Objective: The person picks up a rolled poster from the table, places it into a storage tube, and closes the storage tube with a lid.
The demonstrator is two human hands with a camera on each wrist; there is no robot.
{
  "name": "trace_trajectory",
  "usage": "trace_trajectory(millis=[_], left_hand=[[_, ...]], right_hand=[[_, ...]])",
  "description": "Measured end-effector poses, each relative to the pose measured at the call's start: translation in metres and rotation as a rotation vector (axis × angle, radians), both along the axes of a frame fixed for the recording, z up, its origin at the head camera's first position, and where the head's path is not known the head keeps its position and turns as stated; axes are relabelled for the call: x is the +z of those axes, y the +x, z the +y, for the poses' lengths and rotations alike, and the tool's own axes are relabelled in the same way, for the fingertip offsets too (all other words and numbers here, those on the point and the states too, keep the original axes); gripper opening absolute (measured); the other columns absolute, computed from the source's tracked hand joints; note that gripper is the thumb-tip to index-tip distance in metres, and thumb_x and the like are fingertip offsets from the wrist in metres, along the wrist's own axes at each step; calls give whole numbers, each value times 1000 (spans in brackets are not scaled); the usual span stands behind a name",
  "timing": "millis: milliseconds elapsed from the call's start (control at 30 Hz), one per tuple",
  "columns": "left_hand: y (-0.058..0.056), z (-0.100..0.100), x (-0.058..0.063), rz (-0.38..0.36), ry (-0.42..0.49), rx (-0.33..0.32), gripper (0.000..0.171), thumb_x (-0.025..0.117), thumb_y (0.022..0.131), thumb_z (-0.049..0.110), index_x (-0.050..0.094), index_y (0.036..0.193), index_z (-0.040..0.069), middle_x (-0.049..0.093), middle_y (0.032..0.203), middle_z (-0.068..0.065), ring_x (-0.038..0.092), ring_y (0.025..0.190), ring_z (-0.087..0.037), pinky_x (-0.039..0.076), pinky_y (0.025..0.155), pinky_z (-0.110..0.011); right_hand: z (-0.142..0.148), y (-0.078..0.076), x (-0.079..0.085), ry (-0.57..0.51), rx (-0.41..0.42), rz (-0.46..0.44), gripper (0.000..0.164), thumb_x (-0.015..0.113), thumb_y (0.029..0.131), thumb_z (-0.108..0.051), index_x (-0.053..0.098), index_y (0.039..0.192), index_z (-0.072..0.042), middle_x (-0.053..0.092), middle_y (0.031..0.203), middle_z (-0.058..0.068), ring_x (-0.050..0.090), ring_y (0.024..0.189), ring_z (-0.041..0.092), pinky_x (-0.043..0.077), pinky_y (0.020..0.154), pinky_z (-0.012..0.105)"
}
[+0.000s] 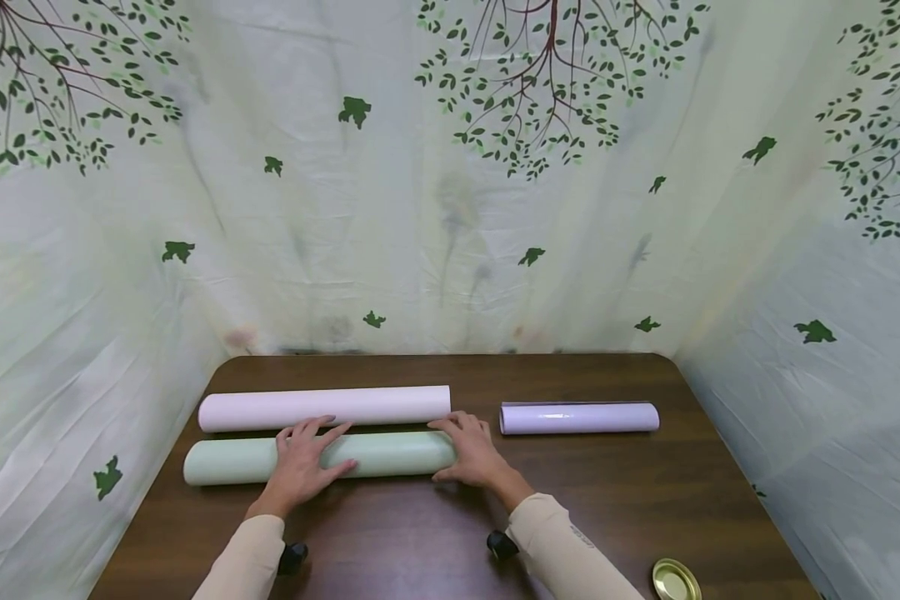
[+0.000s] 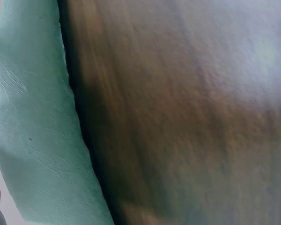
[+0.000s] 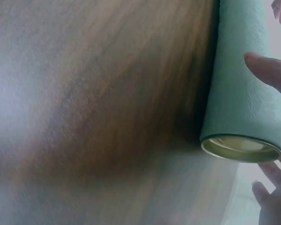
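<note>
A long pale green tube [image 1: 390,454] lies crosswise on the brown table [image 1: 570,500]. Spread over its middle is my left hand [image 1: 303,462], fingers reaching across the top and thumb along the near side. My right hand [image 1: 476,454] grips the tube's right end, thumb in front and fingers over the far side. In the right wrist view the thumb [image 3: 269,72] lies against the green tube [image 3: 246,70], whose end shows a gold metal rim [image 3: 243,147]. The textured surface of the green tube [image 2: 42,122] fills the left side of the left wrist view.
Just behind the green tube lies a long pale pink-white roll [image 1: 322,410]. A shorter, glossy lavender roll [image 1: 581,418] lies to the right. A round gold metal lid [image 1: 677,580] rests near the front right. Leaf-printed curtains [image 1: 450,208] surround the table's back and sides.
</note>
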State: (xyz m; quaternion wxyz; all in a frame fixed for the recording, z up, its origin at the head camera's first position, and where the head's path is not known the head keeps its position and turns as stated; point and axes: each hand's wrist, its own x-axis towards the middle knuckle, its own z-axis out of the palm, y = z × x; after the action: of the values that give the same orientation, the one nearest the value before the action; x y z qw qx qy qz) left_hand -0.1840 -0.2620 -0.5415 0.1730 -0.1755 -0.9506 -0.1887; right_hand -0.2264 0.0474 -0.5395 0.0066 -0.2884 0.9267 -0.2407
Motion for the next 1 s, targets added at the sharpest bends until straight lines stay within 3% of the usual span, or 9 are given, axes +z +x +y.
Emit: trace_trajectory(millis=[233,400,633,767,900,1000], left_hand=[[-10,5,14,21,30,-32,53,78,77,35,66,123,12,55,127,-19,42,121,-40,23,90,-63],[-20,4,30,17,10,-36,57,78,77,34,63,127,11,54,128,-19,41,123,-41,24,92,-64],[-37,-6,44,-76,-23,-30,67,78,77,37,55,135,12,55,122,-17,40,125,-40,21,96,-63],[-47,-11,53,-143,-7,-39,66,79,76,33,53,134,12,54,127,-18,37,127,-41,20,95,-63],[-57,-17,59,-204,19,-36,63,79,76,27,53,131,10,52,131,-18,37,127,-43,19,94,-64],[-63,-22,58,-252,13,-18,66,80,75,25,52,133,9,50,134,-20,37,126,-44,19,95,-64]], right_hand=[[18,-5,11,-118,19,-106,80,90,64,-30,55,133,-13,46,130,12,43,120,34,31,100,55],[37,-9,18,-131,16,-98,81,90,64,-30,53,133,-8,47,129,17,44,119,37,32,98,57],[65,-20,28,-141,-75,-144,86,91,63,-28,51,137,-12,46,135,15,42,125,36,30,101,60],[90,-25,30,-136,-111,-84,86,91,62,-23,51,137,-8,47,135,17,44,125,37,31,99,62],[120,-32,34,-120,-138,-21,89,92,61,-28,49,137,-8,48,133,17,43,124,38,27,96,62],[143,-37,36,-110,-159,-52,92,91,61,-29,47,139,-10,46,138,17,41,127,38,22,97,63]])
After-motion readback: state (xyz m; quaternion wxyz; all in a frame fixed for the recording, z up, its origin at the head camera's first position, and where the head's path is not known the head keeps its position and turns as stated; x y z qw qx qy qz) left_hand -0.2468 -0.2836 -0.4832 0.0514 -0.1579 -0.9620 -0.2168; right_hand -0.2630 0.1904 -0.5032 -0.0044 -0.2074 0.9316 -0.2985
